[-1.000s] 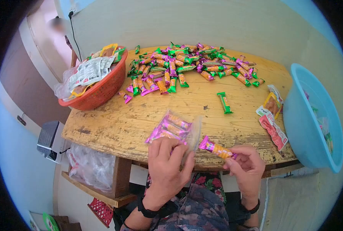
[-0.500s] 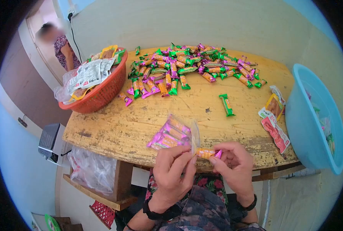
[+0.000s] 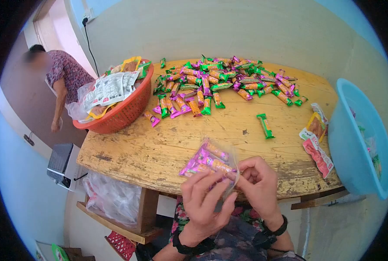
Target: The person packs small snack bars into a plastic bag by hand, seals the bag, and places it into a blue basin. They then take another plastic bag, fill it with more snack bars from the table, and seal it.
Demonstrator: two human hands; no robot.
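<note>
My left hand [image 3: 205,201] holds a clear plastic bag [image 3: 211,160] at its mouth, above the near edge of the worn yellow wooden table [image 3: 159,143]. Several pink-wrapped snack sticks lie inside the bag. My right hand [image 3: 257,182] is at the bag's mouth, fingers curled against it and touching the sticks inside. A big pile of pink and green wrapped snack sticks [image 3: 220,82] lies at the far side of the table. One green stick [image 3: 265,125] lies alone in the middle.
A red basket [image 3: 120,111] full of packets stands at the table's left corner. A blue basin [image 3: 359,139] sits at the right edge, with some flat red packets [image 3: 317,150] beside it. Another person [image 3: 61,80] bends over at the far left, by a doorway.
My right hand brought a pink snack stick from the right into the bag's mouth; the stick is now inside. The person at the left has come further into view.
</note>
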